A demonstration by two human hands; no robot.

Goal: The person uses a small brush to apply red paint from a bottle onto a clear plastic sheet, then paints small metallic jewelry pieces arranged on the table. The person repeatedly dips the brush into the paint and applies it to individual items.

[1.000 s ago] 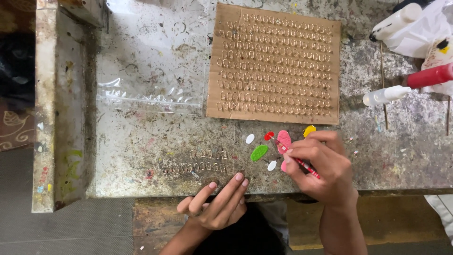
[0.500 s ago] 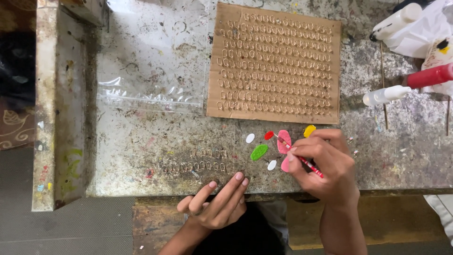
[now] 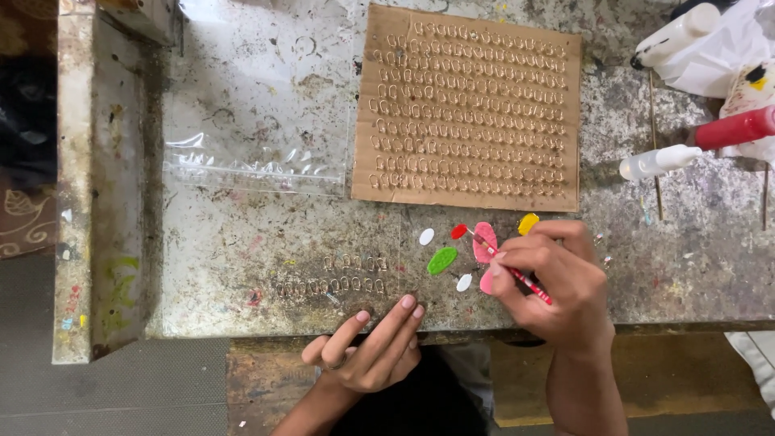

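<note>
Two bare hands work at the near edge of a stained, mottled stone worktop [image 3: 266,242]. In the head view, the right hand [image 3: 557,278] pinches a thin red-handled brush [image 3: 517,270], its tip on a pink paint blob [image 3: 484,241] among green [image 3: 441,260], white [image 3: 426,236], red [image 3: 458,232] and yellow [image 3: 528,223] dabs. Resting on the near edge, the left hand [image 3: 371,347] has loose fingers that grasp nothing. Toward the far edge lies a brown cardboard sheet [image 3: 472,109] covered in rows of small clear ovals, just beside a clear plastic bag [image 3: 250,165].
</note>
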